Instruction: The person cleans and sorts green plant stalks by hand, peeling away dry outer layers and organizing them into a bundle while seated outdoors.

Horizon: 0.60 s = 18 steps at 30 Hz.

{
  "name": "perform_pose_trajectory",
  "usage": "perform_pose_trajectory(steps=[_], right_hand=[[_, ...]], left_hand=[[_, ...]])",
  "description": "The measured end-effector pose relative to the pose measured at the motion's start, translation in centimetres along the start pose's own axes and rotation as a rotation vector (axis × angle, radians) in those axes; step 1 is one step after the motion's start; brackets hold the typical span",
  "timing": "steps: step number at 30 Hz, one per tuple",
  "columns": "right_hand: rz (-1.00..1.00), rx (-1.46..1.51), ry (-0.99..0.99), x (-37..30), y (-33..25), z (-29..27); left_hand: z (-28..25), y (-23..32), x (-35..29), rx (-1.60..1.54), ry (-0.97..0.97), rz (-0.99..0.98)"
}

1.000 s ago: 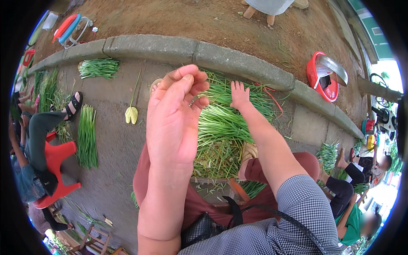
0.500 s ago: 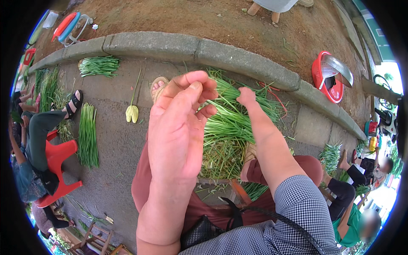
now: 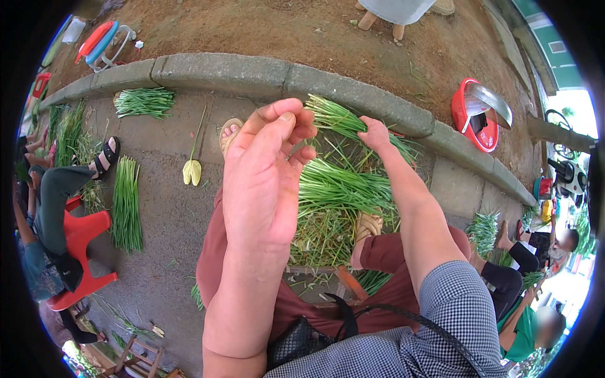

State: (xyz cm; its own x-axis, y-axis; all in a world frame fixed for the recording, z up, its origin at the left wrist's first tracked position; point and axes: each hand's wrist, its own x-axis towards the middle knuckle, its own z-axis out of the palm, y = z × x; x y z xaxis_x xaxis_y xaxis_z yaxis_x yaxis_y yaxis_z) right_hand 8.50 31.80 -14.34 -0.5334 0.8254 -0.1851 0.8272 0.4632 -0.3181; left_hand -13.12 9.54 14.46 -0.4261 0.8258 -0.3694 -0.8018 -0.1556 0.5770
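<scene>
Stool (image 3: 87, 242), bright red, stands at the left, and cut green stalks (image 3: 128, 205) lie near it. Next, the left hand (image 3: 259, 179) is up, thumb and first finger close together; I cannot tell if they pinch anything. Right of it, a green pile (image 3: 346, 187) lies low. The right hand (image 3: 376, 134) wraps its fingers around a green bunch (image 3: 334, 116), whose pale ends poke out left, by the curb (image 3: 359, 94).

I saw green stalks (image 3: 331, 115), pale at one end, in the grip of the right hand (image 3: 376, 133); bodyward of it, yellowish stems (image 3: 318, 242), maroon trousers (image 3: 384, 253), a dark-and-white checked sleeve (image 3: 457, 296); rightward, a red basin (image 3: 460, 113).
</scene>
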Motion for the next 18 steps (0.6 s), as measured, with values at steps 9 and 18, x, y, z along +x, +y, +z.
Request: perform_pose_trajectory(steps=[9,18], right_hand=[[-0.282,-0.315,0.192,-1.1,-0.8,0.9],[-0.083,-0.284,0.002,-3.0,-1.5,6.5]], left_hand=[[0.3,0.2,-0.2,-0.011,0.024,-0.007],[0.2,0.3,0.0,-0.004,0.067,0.007]])
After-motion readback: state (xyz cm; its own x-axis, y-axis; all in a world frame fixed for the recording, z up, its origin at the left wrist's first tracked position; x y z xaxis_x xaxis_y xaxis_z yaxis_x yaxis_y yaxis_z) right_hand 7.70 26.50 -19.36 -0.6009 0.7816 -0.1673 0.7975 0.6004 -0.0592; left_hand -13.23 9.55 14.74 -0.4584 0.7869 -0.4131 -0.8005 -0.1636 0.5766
